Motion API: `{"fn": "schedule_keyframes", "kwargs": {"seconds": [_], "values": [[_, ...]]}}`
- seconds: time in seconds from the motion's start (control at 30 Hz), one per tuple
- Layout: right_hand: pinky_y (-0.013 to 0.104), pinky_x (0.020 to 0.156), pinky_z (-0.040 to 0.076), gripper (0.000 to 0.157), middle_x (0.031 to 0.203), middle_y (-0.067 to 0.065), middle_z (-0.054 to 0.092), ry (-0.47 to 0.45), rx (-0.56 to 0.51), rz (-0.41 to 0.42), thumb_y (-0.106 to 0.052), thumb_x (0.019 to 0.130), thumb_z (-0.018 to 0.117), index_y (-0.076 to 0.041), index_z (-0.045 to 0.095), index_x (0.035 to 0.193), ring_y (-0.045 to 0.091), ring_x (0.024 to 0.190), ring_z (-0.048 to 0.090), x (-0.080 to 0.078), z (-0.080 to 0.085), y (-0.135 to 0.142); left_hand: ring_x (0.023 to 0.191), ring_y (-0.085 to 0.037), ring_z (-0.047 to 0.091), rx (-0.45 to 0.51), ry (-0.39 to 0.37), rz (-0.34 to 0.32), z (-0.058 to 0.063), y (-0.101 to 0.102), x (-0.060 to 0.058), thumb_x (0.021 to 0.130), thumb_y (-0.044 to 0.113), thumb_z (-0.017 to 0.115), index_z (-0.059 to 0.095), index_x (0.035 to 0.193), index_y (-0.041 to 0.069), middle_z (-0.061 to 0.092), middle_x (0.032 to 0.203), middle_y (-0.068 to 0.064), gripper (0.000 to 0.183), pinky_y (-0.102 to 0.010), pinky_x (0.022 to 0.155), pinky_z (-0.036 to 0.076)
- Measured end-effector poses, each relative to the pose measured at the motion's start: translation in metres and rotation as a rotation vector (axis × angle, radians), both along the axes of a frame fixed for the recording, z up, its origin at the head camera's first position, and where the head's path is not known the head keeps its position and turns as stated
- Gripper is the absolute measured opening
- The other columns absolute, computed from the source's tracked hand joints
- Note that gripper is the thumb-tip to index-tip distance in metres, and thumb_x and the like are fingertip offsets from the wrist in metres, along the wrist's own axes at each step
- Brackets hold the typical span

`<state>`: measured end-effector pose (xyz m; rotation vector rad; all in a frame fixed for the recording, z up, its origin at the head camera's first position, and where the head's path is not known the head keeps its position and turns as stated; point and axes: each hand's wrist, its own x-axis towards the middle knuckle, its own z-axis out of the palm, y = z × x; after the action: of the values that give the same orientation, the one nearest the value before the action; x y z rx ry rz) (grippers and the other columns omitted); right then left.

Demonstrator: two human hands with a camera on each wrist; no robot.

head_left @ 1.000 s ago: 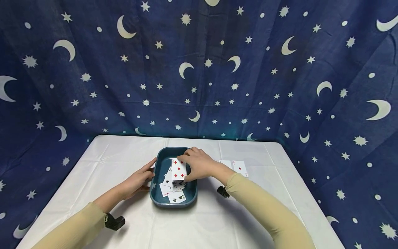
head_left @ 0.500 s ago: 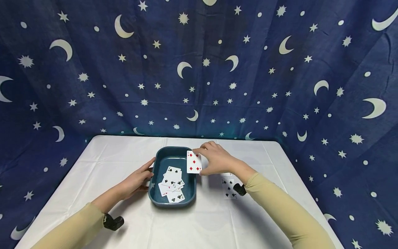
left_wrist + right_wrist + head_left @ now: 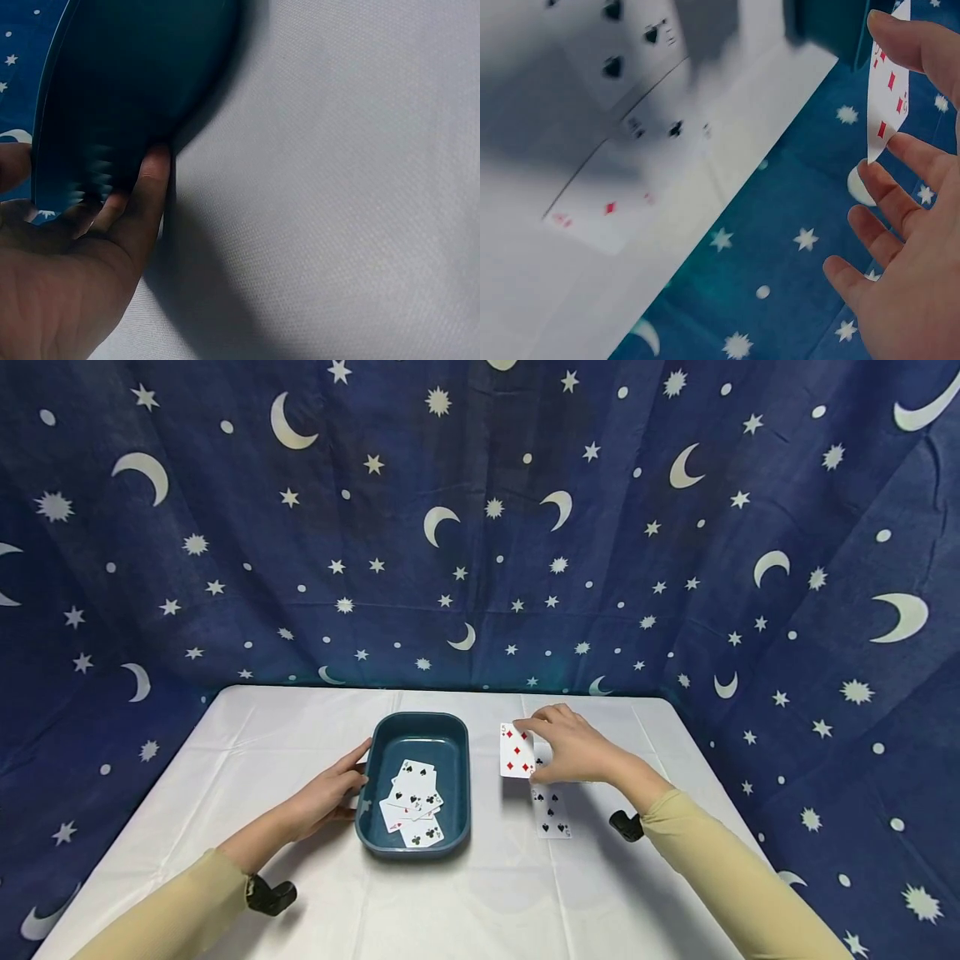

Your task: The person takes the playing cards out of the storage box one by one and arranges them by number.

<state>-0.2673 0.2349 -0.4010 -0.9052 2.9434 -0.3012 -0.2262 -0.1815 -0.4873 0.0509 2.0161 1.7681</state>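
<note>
My right hand (image 3: 572, 747) pinches a five of diamonds playing card (image 3: 517, 752) between thumb and fingers. The card is upright in its grip, right of a dark teal tray (image 3: 465, 777). Against the tray's left outer wall rests my left hand (image 3: 327, 799); in the left wrist view its fingers (image 3: 154, 176) touch the wall from outside. Several loose cards (image 3: 412, 793), mostly with black pips, overlap inside the tray. Below the right hand a spade card (image 3: 552, 818) lies on the table, and the right wrist view also shows an ace of diamonds (image 3: 607, 202) there.
A white cloth (image 3: 315, 893) covers the table. Behind it hangs a dark blue curtain (image 3: 480, 527) with moons and stars. Another card with a black club (image 3: 675, 129) lies between the spade card and the ace. A small black camera sits on each wrist.
My right hand has carried the five of diamonds from above the tray rightward, past the tray's right rim, to beside the cards on the table. The left hand stays at the tray.
</note>
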Motion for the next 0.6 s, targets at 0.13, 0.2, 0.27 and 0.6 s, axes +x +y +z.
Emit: {"fn": "schedule_keyframes", "kwargs": {"seconds": [0.13, 0.2, 0.27, 0.6], "values": [[0.051, 0.109, 0.033, 0.087, 0.135, 0.003, 0.053, 0.002, -0.006, -0.016, -0.041, 0.070, 0.085, -0.023, 0.054, 0.150, 0.025, 0.129, 0.041, 0.003, -0.005, 0.020, 0.130, -0.038, 0.049, 0.004, 0.001, -0.003, 0.001, 0.000, 0.000, 0.102, 0.014, 0.043, 0.012, 0.166, 0.030, 0.019, 0.165, -0.024, 0.074, -0.048, 0.087, 0.055], [0.052, 0.109, 0.034, 0.087, 0.135, 0.004, 0.053, -0.002, -0.007, -0.028, -0.039, 0.071, 0.086, -0.022, 0.054, 0.149, 0.026, 0.129, 0.041, 0.005, -0.009, 0.030, 0.130, -0.038, 0.049, 0.005, 0.003, -0.007, 0.000, 0.000, 0.000, 0.102, 0.014, 0.042, 0.011, 0.166, 0.030, 0.019, 0.165, -0.025, 0.073, -0.049, 0.087, 0.055], [0.053, 0.109, 0.033, 0.086, 0.135, 0.005, 0.053, -0.012, -0.010, -0.042, -0.037, 0.071, 0.086, -0.022, 0.054, 0.149, 0.028, 0.129, 0.041, 0.007, -0.012, 0.040, 0.130, -0.038, 0.048, 0.007, 0.007, -0.011, 0.000, 0.000, 0.000, 0.102, 0.014, 0.042, 0.011, 0.166, 0.030, 0.019, 0.165, -0.025, 0.073, -0.049, 0.088, 0.055], [0.057, 0.107, 0.035, 0.086, 0.137, 0.008, 0.053, -0.063, -0.047, -0.113, -0.032, 0.070, 0.089, -0.021, 0.054, 0.149, 0.033, 0.132, 0.039, 0.021, -0.027, 0.081, 0.138, -0.041, 0.042, 0.015, 0.009, -0.024, -0.001, -0.001, -0.001, 0.103, 0.015, 0.042, 0.011, 0.166, 0.033, 0.018, 0.166, -0.024, 0.072, -0.051, 0.089, 0.054]]}}
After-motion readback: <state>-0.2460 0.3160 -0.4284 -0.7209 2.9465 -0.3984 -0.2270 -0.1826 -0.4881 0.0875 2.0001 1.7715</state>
